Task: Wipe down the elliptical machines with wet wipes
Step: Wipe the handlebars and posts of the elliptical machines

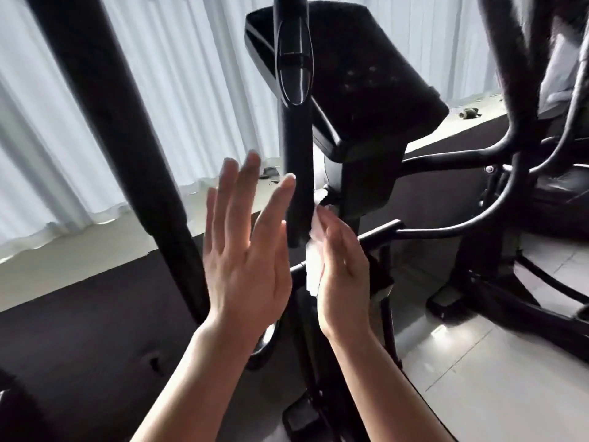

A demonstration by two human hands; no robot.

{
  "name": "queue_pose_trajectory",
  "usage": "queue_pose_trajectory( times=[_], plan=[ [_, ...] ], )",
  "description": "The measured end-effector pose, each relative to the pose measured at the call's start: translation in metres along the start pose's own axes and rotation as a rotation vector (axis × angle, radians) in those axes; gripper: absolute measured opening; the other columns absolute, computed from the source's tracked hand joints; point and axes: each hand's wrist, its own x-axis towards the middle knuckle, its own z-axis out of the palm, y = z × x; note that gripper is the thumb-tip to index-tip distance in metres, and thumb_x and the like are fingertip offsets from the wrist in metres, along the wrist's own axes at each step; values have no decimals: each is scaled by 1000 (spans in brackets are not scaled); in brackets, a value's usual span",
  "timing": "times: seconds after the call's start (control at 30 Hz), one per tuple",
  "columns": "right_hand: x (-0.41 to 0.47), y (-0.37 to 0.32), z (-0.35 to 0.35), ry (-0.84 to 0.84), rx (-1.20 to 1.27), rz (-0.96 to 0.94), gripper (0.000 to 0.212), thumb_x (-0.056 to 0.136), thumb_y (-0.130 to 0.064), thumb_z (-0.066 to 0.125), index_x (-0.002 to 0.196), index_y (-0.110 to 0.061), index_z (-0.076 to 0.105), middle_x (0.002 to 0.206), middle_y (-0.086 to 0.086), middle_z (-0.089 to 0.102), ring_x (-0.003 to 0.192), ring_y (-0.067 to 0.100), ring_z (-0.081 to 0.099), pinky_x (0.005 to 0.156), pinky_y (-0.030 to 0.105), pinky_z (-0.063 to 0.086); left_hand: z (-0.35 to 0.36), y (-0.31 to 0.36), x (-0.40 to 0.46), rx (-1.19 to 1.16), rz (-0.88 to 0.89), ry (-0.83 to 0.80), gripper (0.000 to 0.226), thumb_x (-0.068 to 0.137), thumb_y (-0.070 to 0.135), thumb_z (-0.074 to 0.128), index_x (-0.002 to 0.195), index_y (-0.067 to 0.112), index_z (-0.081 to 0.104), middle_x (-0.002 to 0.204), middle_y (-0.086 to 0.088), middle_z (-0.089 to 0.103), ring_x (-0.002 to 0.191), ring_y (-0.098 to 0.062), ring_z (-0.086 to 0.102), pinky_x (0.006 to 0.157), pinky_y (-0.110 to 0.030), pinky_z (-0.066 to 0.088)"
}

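White curtains (197, 100) fill the far wall behind the black elliptical machine (357, 90), whose dark console leans over the middle of the scene. A second machine (526, 173) stands to the right on the pale tiled floor (478, 362). A thick black post (105, 122) slants down the left side. In the middle hangs a black handlebar (298, 173), ending just above the hands. The left hand (245, 247) is released, fingers straight and spread, palm turned toward the bar's left side and apparently just short of touching it. The right hand (342, 275) holds a white wet wipe (315, 256) against the bar's lower right end, fingers laid along it.
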Motion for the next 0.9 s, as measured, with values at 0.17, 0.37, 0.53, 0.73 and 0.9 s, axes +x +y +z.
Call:
queue_pose_trajectory(
  times=[0.17,0.37,0.53,0.73,0.9],
  plan=[
    [4,27,-19,-144,-88,99,38,99,-15,52,134,-1,53,108,-6,70,100,6,66,88,24,52,30,2,3,-369,-261,-110,48,101,20,41,147,11,29,157,-15,25,149,-18,20,119,-24,19],
    [28,50,-64,160,-397,-77,37,94,-35,47,119,-15,67,113,-4,71,106,2,64,90,24,51,50,-10,7,-277,-224,-174,53,105,36,29,153,18,12,159,-4,18,151,-23,14,122,-47,17],
    [94,94,-80,-45,-962,-615,35,96,-6,44,124,1,63,125,14,65,121,24,56,105,34,43,56,-10,2,-248,-208,-169,52,107,39,22,150,11,12,158,0,18,151,-30,15,121,-52,16],
    [90,127,-60,-200,-718,-308,32,98,-11,42,122,-4,63,129,8,64,127,20,56,105,34,44,51,-13,0,-262,-259,-218,53,104,52,18,152,32,7,159,30,6,151,-28,14,120,-56,17],
    [61,92,-37,-145,-396,0,38,100,-28,40,126,-10,62,99,-24,62,93,-10,58,87,25,46,52,-6,0,-276,-321,-210,57,103,54,17,151,25,5,153,42,4,150,-5,7,123,-35,11]
  ],
)
